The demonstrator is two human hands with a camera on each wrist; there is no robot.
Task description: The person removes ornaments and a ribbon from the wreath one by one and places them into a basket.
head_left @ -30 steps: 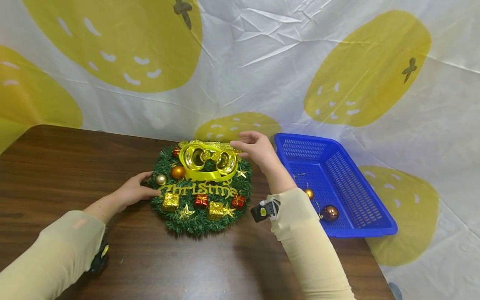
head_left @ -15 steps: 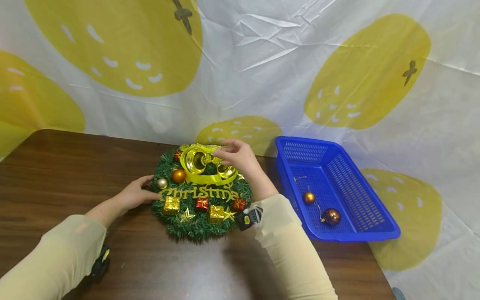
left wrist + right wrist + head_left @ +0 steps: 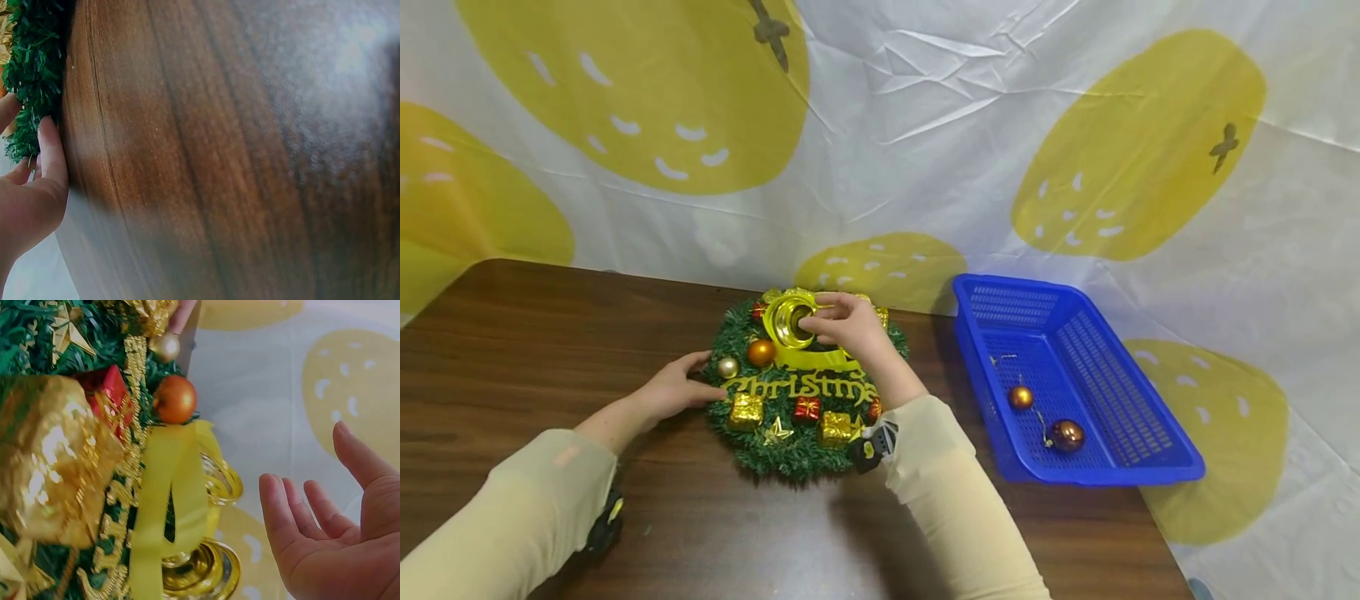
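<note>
A green Christmas wreath [image 3: 797,462] sits on the brown table, with gold lettering [image 3: 805,387] across it. Gold and red gift boxes, stars and baubles decorate it. At its top are shiny gold bells [image 3: 792,321] with yellow ribbon [image 3: 153,506]. My left hand [image 3: 673,389] holds the wreath's left edge, and greenery [image 3: 37,69] shows between its fingers in the left wrist view. Over the right-hand bell hovers my right hand [image 3: 853,329], hiding it in the head view. Thumb and fingers [image 3: 278,509] are apart there, nothing between them.
To the right stands a blue plastic basket [image 3: 1078,477] holding a small orange bauble [image 3: 1020,397] and a larger brown bauble [image 3: 1067,435]. A white cloth [image 3: 910,150] printed with yellow fruit hangs behind the table [image 3: 572,317].
My right hand has moved left and slightly down, from beside the wreath's upper right to over the bells. The left hand stays at the wreath's left edge. The view has shifted slightly.
</note>
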